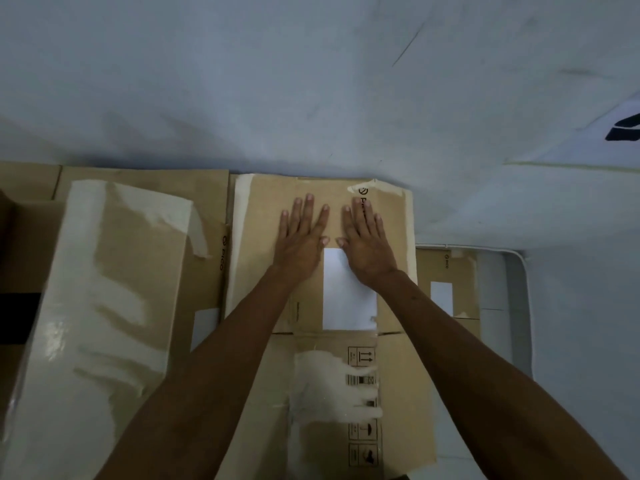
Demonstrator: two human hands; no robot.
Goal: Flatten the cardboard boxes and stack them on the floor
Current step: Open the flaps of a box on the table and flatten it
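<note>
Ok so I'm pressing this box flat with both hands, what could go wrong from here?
1. Your left hand and right hand press only the far half of the middle box, so its near half may spring back up.
2. The peeling tape at the far edge could stick to a hand.
3. The smaller flat box at right lies off to one side, so a stack may end up uneven.

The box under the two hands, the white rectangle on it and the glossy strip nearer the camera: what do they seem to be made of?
Box: brown cardboard, matte, with fold creases and printed symbols.
White rectangle: probably a paper label, flat and blank-looking.
Glossy strip: likely clear plastic packing tape; it reflects light and has ragged edges.
</note>
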